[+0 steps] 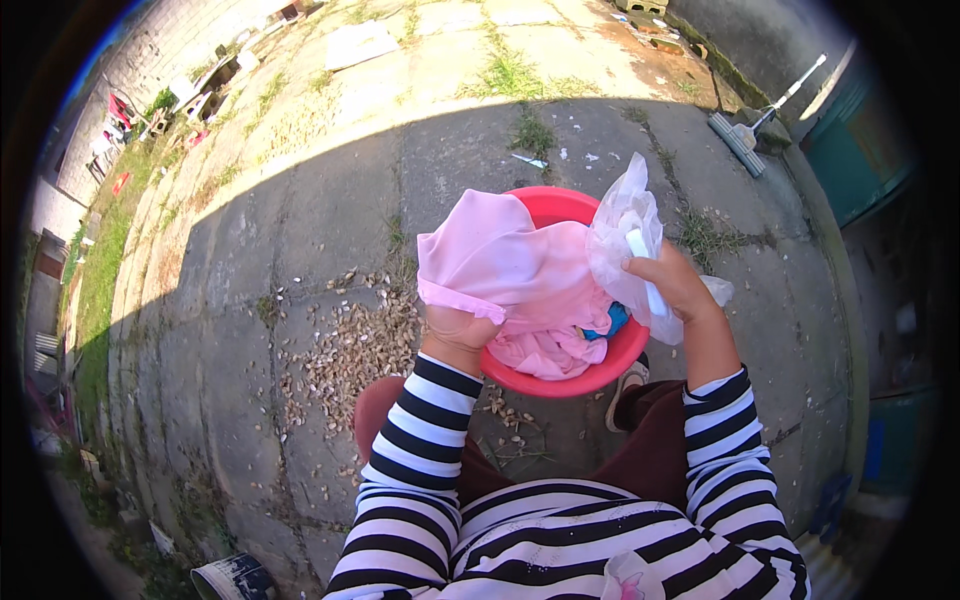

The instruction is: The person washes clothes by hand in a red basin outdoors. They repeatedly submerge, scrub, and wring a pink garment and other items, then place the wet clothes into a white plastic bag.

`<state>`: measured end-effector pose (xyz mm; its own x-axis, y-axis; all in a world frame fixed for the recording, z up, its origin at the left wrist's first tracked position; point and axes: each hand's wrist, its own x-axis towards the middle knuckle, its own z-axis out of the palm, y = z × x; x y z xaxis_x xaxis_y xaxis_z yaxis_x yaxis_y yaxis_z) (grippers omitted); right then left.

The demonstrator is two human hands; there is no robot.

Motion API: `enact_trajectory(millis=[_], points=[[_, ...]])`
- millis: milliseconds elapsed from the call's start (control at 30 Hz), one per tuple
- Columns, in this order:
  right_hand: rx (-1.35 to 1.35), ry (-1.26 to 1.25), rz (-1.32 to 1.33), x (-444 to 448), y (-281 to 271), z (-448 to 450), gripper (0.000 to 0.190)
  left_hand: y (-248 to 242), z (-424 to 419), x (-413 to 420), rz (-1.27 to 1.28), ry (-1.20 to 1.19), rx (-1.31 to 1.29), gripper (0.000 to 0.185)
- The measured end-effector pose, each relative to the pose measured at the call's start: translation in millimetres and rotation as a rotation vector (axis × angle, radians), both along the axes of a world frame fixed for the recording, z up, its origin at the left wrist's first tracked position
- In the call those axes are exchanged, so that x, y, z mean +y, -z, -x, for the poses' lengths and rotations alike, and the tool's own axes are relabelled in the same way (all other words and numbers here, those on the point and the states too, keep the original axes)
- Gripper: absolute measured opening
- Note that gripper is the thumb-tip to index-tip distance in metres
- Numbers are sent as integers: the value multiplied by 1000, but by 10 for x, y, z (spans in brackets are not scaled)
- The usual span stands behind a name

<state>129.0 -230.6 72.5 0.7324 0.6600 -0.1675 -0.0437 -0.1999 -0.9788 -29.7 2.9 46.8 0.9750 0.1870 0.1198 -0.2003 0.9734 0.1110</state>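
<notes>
My left hand holds up a pink garment by its hemmed edge, and the cloth drapes over and hides my fingers. In my right hand is a crumpled translucent plastic bag, gripped together with a white and pale-blue slim object whose kind I cannot make out. Both hands are above a red plastic basin on the ground. The rest of the pink cloth lies in the basin, beside a blue fabric piece.
Peanut shells are scattered on the concrete left of the basin. A sponge mop leans by the wall at the upper right. A bucket stands at the lower left. Weeds grow in the slab joints.
</notes>
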Motion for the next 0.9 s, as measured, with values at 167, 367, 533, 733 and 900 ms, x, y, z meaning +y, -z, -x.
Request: enact_trajectory(millis=[167,367,533,733,900], points=[[-784,295,29,450,-154,494,76,202,-101,-245,-174,64,76,60],[-1116,-139,150,934,47,856,79,351,-71,-567,-856,-255,102,59],[-829,75,59,1054,88,770,74,266,-19,-590,-440,1,95,65],[-1111,-134,-76,1045,166,1010,68,213,66,-480,-522,-67,-13,62],[-789,141,-156,1115,512,446,64,196,-13,-550,-557,-136,288,55]])
